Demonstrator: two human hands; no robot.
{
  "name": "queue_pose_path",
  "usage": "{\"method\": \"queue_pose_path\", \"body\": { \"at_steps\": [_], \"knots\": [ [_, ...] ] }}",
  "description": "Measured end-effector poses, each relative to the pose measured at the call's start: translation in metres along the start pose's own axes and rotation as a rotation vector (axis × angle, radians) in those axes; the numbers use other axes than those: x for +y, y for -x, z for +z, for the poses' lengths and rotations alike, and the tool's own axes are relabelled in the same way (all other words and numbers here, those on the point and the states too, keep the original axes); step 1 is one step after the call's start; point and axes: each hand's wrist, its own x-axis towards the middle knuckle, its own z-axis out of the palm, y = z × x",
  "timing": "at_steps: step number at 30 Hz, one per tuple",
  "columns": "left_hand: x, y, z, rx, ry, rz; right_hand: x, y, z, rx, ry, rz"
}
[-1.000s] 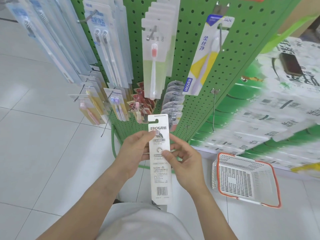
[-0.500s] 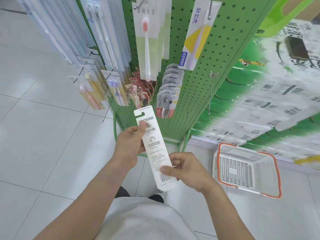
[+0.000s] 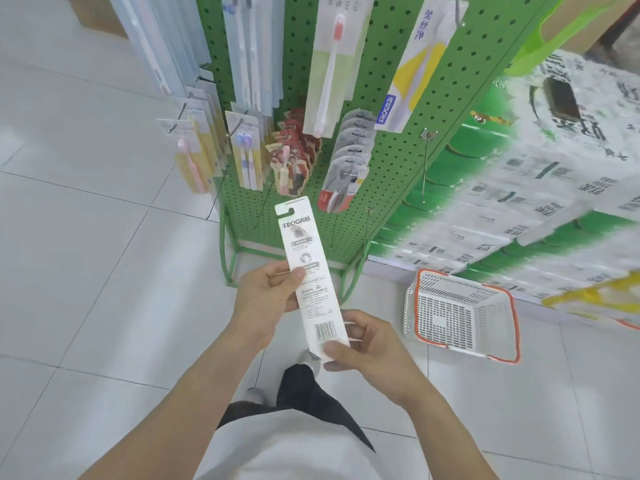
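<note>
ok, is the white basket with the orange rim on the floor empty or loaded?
Empty: the white slotted plastic basket with orange rim shows only its bare bottom and walls.

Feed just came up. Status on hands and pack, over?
Left hand pinches pack mid-length. Right hand grips its barcode end. Basket on floor at right, nothing in between.

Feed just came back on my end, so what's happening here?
A person at the green pegboard rack holds a white toothbrush pack in both hands. The left hand pinches its middle, the right hand pinches the bottom end by the barcode, and the printed back faces the camera. A white basket with an orange rim sits on the floor to the right.
</note>
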Motion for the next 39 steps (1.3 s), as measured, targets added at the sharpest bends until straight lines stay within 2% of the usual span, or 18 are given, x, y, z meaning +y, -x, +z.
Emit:
{"method": "queue_pose_path", "body": {
  "at_steps": [6,13,17,20,25,29,33,36,39],
  "knots": [
    [-0.028,0.007,-0.003,-0.045,-0.047,-0.045,0.015,0.019,0.015,0.168,-0.02,0.044],
    [-0.05,0.018,0.034,-0.067,-0.271,-0.059,0.049,0.018,-0.006,0.366,0.098,0.014],
    [-0.06,0.008,0.067,-0.04,-0.24,-0.104,0.06,0.014,-0.036,0.386,0.28,-0.073],
    [-0.069,-0.011,0.105,-0.001,-0.103,-0.173,0.057,0.016,-0.073,0.409,0.369,-0.177],
    [-0.111,-0.049,0.205,0.05,-0.106,-0.298,0.063,0.023,-0.183,0.334,0.354,-0.13],
    [-0.157,-0.076,0.312,0.028,-0.092,-0.36,0.081,0.019,-0.314,0.409,0.231,-0.047],
    [-0.199,-0.101,0.414,0.001,-0.095,-0.41,0.095,-0.001,-0.44,0.449,-0.005,0.139],
    [-0.239,-0.125,0.47,-0.027,-0.122,-0.437,0.116,-0.02,-0.507,0.403,-0.069,0.226],
    [-0.29,-0.172,0.511,0.011,-0.169,-0.436,0.154,-0.06,-0.57,0.371,-0.082,0.262]
  ]
}}
